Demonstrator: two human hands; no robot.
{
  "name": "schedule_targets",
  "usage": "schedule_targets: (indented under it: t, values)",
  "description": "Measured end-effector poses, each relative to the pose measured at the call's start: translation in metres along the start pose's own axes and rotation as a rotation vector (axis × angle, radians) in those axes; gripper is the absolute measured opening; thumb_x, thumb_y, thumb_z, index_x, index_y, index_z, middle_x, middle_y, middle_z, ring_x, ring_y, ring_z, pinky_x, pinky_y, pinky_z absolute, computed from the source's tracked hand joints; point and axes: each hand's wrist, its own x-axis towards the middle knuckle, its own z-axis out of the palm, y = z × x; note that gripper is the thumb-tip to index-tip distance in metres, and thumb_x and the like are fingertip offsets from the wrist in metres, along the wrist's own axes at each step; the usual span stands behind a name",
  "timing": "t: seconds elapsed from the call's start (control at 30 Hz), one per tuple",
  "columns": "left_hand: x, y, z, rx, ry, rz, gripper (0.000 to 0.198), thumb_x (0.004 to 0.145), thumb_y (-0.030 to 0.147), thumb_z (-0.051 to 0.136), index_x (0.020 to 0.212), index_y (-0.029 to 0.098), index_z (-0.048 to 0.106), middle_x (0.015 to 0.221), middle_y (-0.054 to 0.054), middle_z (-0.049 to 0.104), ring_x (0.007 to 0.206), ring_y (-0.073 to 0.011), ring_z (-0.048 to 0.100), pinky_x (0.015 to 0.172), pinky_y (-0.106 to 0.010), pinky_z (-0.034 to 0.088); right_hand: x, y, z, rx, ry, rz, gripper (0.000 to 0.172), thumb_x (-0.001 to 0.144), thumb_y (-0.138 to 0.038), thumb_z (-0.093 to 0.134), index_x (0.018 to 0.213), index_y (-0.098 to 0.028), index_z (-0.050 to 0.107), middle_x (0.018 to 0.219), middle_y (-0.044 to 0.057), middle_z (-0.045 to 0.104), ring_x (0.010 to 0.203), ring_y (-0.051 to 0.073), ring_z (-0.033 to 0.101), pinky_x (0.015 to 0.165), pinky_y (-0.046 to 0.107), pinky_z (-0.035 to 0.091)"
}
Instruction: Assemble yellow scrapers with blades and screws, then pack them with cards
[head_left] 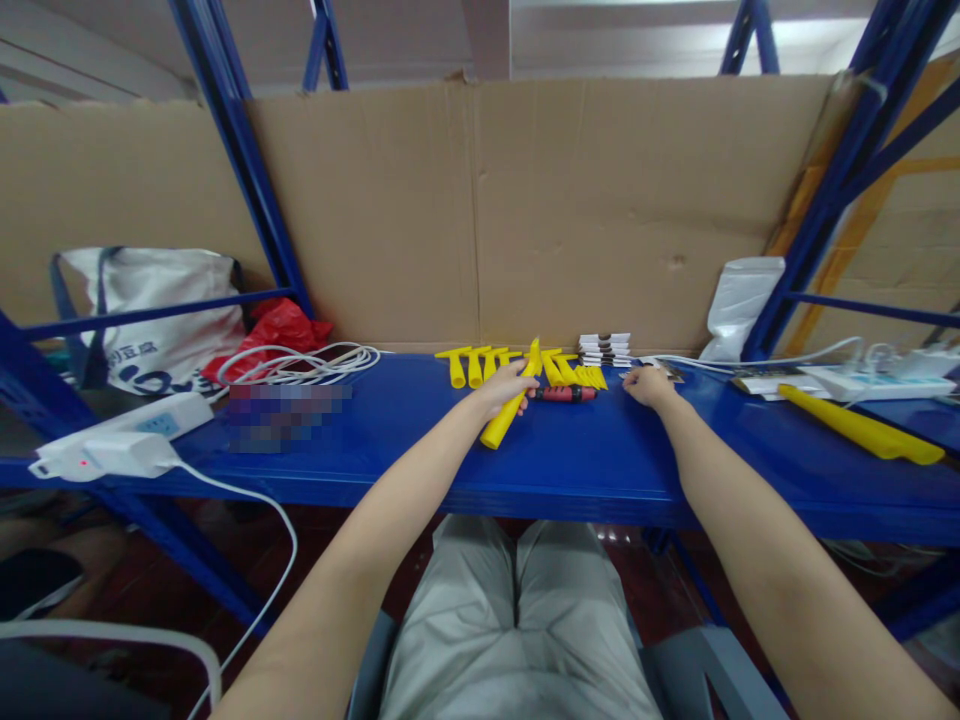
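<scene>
My left hand (510, 390) is closed around a yellow T-shaped plastic handle (496, 430), its tube end pointing down toward the front of the table. Behind it stands a row of several similar yellow T-shaped handles (474, 372), running on to the right. A red and black screwdriver-like tool (564, 394) lies just right of my left hand. My right hand (649, 385) rests low over the tabletop, fingers drawn together; what they pinch, if anything, is hidden. Close to it is a stack of small white packets with dark marks (604, 349).
The blue table (390, 440) backs onto a cardboard panel (585, 220). At left are a white power strip (150, 420), coiled white cable (300, 365), red bag (281, 335) and cloth bag (165, 320). At right lie a yellow piece (859, 428) and another power strip (885, 382).
</scene>
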Motion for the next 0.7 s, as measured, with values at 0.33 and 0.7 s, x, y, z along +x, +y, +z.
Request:
schedule_targets:
  t: [0.33, 0.7]
  values:
    - [0.0003, 0.0000, 0.0005, 0.013, 0.020, -0.015, 0.052, 0.082, 0.009, 0.049, 0.132, 0.020, 0.038, 0.055, 0.008, 0.048, 0.034, -0.0059, 0.042, 0.039, -0.017, 0.034, 0.0041, -0.0007, 0.0019, 0.018, -0.002, 0.052, 0.022, 0.077, -0.022, 0.052, 0.087, -0.019, 0.071, 0.110, 0.012, 0.063, 0.120, 0.031, 0.047, 0.094, 0.045, 0.042]
    - [0.0023, -0.0030, -0.0008, 0.007, -0.006, 0.023, 0.051, 0.081, 0.008, 0.047, 0.130, 0.021, 0.040, 0.055, 0.008, 0.048, 0.035, -0.0065, 0.043, 0.037, -0.017, 0.034, 0.0042, -0.0005, 0.0019, 0.047, -0.019, 0.000, 0.024, 0.077, -0.017, 0.051, 0.091, -0.017, 0.070, 0.107, 0.015, 0.064, 0.116, 0.032, 0.050, 0.095, 0.047, 0.041]
